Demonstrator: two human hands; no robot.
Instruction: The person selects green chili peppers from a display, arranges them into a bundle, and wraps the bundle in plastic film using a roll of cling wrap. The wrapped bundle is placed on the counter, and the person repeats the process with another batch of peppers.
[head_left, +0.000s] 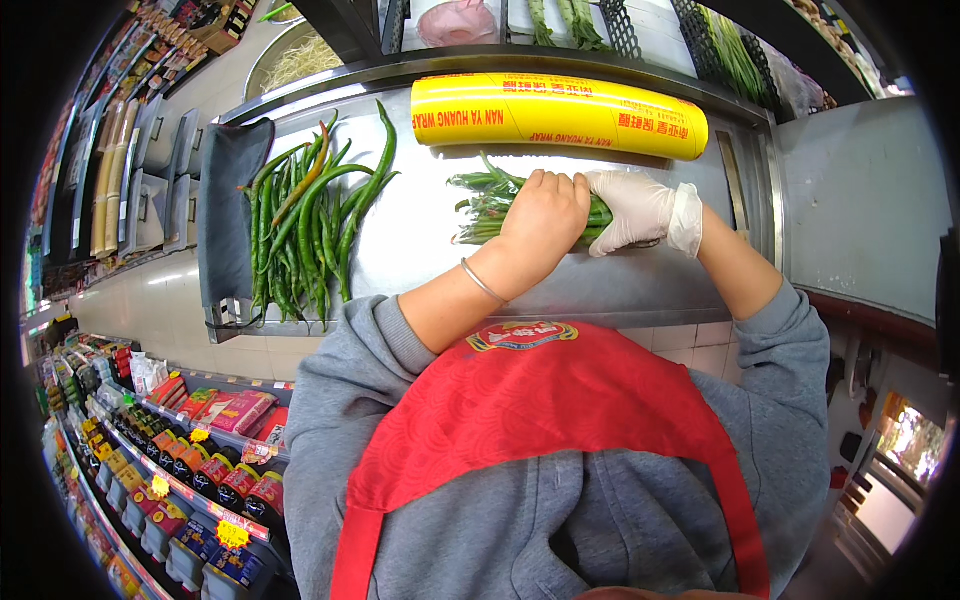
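Note:
My left hand (546, 214), bare with a thin bangle at the wrist, grips the middle of a bundle of long green peppers (487, 206) wrapped in clear film. On the bundle's right end is my right hand (634, 210), in a thin white glove, its fingers closed around it. Just beyond the hands lies a large roll of cling wrap (559, 116) in yellow printed packaging. A loose heap of long green chilli peppers (307, 217), one partly orange, rests to the left, partly on a dark grey cloth (231, 217).
The metal worktable (645, 289) has a raised rim. Behind it stand crates of green vegetables (731, 56) and a bowl of bean sprouts (300, 64). A pale panel (862, 202) borders the right side. Store shelves of bottles and packets (202, 472) stand at left.

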